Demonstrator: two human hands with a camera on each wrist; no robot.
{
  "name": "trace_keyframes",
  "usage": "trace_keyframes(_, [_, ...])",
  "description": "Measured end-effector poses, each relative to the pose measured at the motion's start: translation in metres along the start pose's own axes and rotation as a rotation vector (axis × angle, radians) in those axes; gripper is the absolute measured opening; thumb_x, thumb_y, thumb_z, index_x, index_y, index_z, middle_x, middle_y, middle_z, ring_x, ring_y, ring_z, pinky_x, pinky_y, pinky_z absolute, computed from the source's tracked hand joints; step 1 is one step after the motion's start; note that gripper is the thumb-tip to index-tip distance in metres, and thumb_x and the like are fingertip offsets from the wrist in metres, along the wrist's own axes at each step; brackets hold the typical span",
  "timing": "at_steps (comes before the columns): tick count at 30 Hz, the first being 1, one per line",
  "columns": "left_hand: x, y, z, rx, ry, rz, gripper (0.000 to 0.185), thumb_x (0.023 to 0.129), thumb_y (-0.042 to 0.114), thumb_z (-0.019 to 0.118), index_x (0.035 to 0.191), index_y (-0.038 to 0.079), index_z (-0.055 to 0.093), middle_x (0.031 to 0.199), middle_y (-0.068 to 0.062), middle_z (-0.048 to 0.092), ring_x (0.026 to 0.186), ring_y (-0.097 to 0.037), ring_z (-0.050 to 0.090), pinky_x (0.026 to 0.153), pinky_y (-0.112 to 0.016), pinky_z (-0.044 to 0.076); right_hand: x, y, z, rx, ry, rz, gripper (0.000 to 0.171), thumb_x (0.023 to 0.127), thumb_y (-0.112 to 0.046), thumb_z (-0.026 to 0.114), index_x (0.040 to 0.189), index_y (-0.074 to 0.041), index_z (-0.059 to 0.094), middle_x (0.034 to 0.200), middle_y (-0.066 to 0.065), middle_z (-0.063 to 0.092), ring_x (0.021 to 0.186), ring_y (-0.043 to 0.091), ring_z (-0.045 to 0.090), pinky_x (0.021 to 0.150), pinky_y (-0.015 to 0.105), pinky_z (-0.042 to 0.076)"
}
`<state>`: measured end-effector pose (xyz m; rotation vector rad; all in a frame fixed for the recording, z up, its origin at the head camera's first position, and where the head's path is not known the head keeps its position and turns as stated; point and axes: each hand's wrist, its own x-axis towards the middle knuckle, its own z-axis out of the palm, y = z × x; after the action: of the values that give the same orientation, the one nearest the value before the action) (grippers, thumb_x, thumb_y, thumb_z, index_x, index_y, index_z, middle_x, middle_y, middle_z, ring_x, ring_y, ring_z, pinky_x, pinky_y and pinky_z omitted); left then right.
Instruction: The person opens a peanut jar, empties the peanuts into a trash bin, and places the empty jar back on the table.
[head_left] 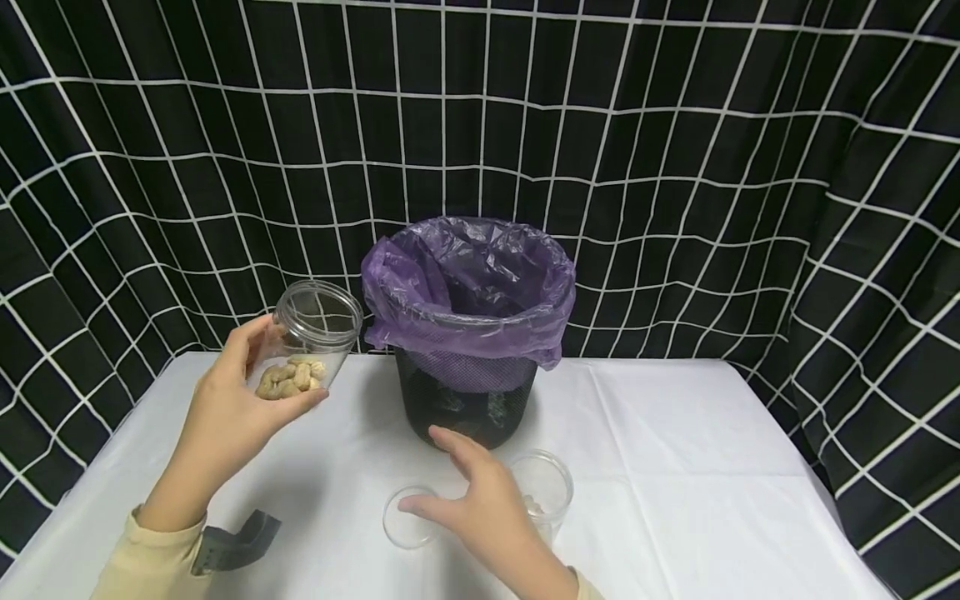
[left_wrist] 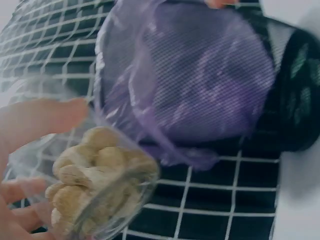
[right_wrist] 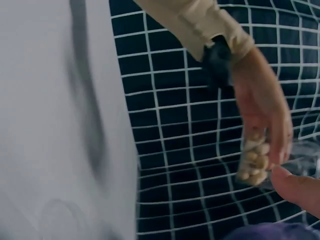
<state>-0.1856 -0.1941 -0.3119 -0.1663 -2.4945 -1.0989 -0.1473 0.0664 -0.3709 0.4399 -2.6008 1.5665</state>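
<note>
Fingers [head_left: 296,403] of the left hand [head_left: 232,400] curl round a clear plastic jar [head_left: 311,337], thumb on the far side, holding it lifted and tipped with its open mouth toward the bin; peanuts in their shells [head_left: 291,377] lie against its lower wall. No label or writing shows on it. Right hand [head_left: 480,500] hovers low over the desk [head_left: 675,467] with fingers spread and relaxed, holding nothing, just over a clear lid [head_left: 408,518] and in front of a second clear jar [head_left: 546,487] standing upright. Behind these stands a black mesh wastebasket [head_left: 465,408] lined with a purple bag [head_left: 468,283], just right of the raised jar. Open white desk lies to the right; a black grid-patterned curtain [head_left: 712,167] closes the back and sides.
</note>
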Motion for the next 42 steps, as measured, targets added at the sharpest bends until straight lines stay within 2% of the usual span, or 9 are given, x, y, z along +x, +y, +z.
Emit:
trace_keyframes(7, [0.025, 0.005, -0.014, -0.082, -0.052, -0.031, 0.089, 0.075, 0.028, 0.087, 0.145, 0.009, 0.036, 0.138, -0.018, 0.051, 0.141, -0.038, 0.044, 0.119, -0.051, 0.035, 0.003, -0.023, -0.046, 0.045, 0.003, 0.050, 0.073, 0.072, -0.026, 0.088, 0.137, -0.010, 0.059, 0.139, 0.008, 0.062, 0.132, 0.028, 0.057, 0.112, 0.040, 0.044])
trace_keyframes(11, [0.041, 0.009, -0.018, -0.079, -0.055, -0.006, 0.090, 0.076, 0.028, 0.087, 0.146, 0.009, 0.035, 0.142, -0.017, 0.049, 0.142, -0.037, 0.043, 0.119, -0.049, 0.035, 0.010, -0.035, -0.078, 0.057, -0.002, 0.044, 0.072, 0.077, -0.027, 0.085, 0.141, -0.011, 0.055, 0.147, 0.004, 0.054, 0.136, 0.026, 0.052, 0.111, 0.031, 0.044])
trace_keyframes(15, [0.054, 0.016, -0.020, -0.072, -0.050, 0.039, 0.087, 0.077, 0.025, 0.086, 0.146, 0.011, 0.036, 0.141, -0.016, 0.050, 0.142, -0.037, 0.044, 0.119, -0.047, 0.036, 0.026, -0.044, -0.103, 0.109, 0.011, -0.007, 0.064, 0.084, -0.023, 0.079, 0.142, -0.009, 0.054, 0.148, 0.005, 0.055, 0.136, 0.023, 0.053, 0.108, 0.025, 0.046])
trace_keyframes(18, [0.062, 0.022, -0.022, -0.072, -0.050, 0.072, 0.086, 0.077, 0.022, 0.086, 0.146, 0.012, 0.035, 0.141, -0.016, 0.050, 0.140, -0.037, 0.047, 0.117, -0.047, 0.039, 0.042, -0.048, -0.120, 0.127, 0.045, -0.031, 0.059, 0.089, -0.021, 0.075, 0.143, -0.009, 0.053, 0.147, 0.004, 0.056, 0.136, 0.017, 0.053, 0.109, 0.025, 0.045])
trace_keyframes(23, [0.076, 0.031, -0.023, -0.060, -0.057, 0.108, 0.087, 0.076, 0.019, 0.086, 0.147, 0.015, 0.036, 0.142, -0.015, 0.051, 0.132, -0.038, 0.053, 0.110, -0.052, 0.047, 0.069, -0.054, -0.145, 0.056, 0.115, -0.037, 0.064, 0.093, -0.035, 0.070, 0.148, -0.012, 0.047, 0.151, 0.001, 0.050, 0.141, 0.012, 0.046, 0.117, 0.032, 0.040])
trace_keyframes(27, [0.088, 0.038, -0.022, -0.038, -0.068, 0.131, 0.087, 0.075, 0.018, 0.086, 0.147, 0.017, 0.037, 0.143, -0.012, 0.053, 0.131, -0.036, 0.054, 0.107, -0.050, 0.050, 0.094, -0.051, -0.161, -0.006, 0.153, -0.040, 0.071, 0.092, -0.042, 0.068, 0.150, -0.010, 0.043, 0.154, 0.006, 0.046, 0.144, 0.017, 0.043, 0.119, 0.037, 0.037])
trace_keyframes(32, [0.104, 0.048, -0.023, -0.047, -0.085, 0.154, 0.086, 0.075, 0.017, 0.086, 0.146, 0.017, 0.038, 0.143, -0.010, 0.052, 0.126, -0.032, 0.057, 0.103, -0.047, 0.052, 0.124, -0.040, -0.175, -0.090, 0.207, -0.027, 0.071, 0.093, -0.042, 0.066, 0.150, -0.007, 0.043, 0.154, 0.012, 0.046, 0.144, 0.025, 0.043, 0.119, 0.043, 0.038])
trace_keyframes(37, [0.117, 0.057, -0.022, -0.061, -0.089, 0.164, 0.086, 0.075, 0.017, 0.086, 0.146, 0.015, 0.037, 0.144, -0.010, 0.051, 0.130, -0.033, 0.053, 0.105, -0.047, 0.051, 0.148, -0.031, -0.178, -0.073, 0.275, 0.024, 0.062, 0.095, -0.037, 0.065, 0.144, -0.004, 0.050, 0.146, 0.016, 0.055, 0.137, 0.026, 0.051, 0.115, 0.042, 0.043])
trace_keyframes(42, [0.124, 0.060, -0.016, -0.060, -0.118, 0.154, 0.085, 0.076, 0.017, 0.085, 0.147, 0.016, 0.037, 0.146, -0.008, 0.049, 0.135, -0.031, 0.049, 0.106, -0.047, 0.051, 0.162, -0.019, -0.176, -0.034, 0.299, 0.072, 0.057, 0.095, -0.033, 0.065, 0.141, -0.002, 0.053, 0.141, 0.016, 0.059, 0.133, 0.025, 0.054, 0.114, 0.039, 0.044])
